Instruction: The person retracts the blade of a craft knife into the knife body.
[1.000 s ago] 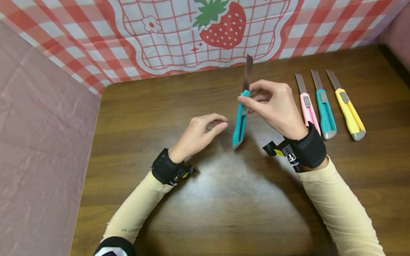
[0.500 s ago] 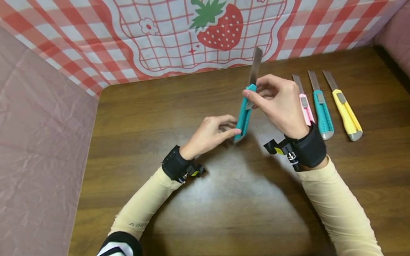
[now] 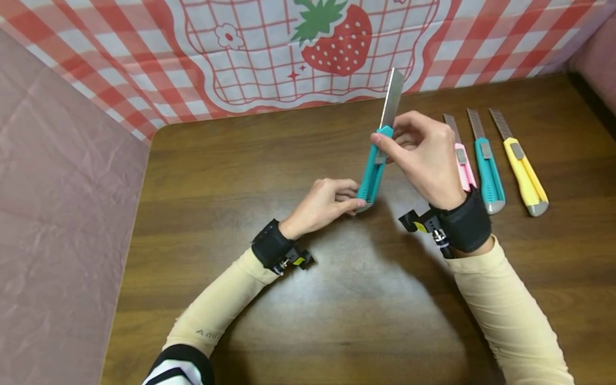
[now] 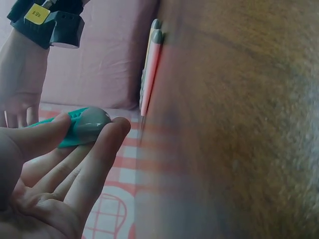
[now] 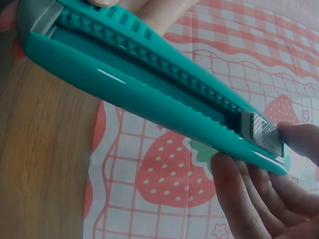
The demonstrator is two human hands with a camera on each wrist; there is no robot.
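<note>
A teal utility knife [image 3: 373,176] is held up over the table, its long blade [image 3: 392,99] extended and pointing up and away. My right hand [image 3: 428,158] pinches it near the blade end; in the right wrist view the thumb is beside the grey slider [image 5: 261,132]. Lower down, my left hand [image 3: 317,207] pinches the butt of the handle. The left wrist view shows the grey end cap [image 4: 94,123] between thumb and fingers.
On the table's right lie a pink utility knife [image 3: 464,167], partly hidden by my right hand and wrist, a second teal one [image 3: 488,179] and a yellow one [image 3: 524,174], all with blades out. A red checked cloth [image 3: 269,53] hangs behind the wooden table [image 3: 207,182].
My left hand has moved right and taken hold of the knife's butt. The right hand has shifted slightly up and right, and the knife now leans more to the right.
</note>
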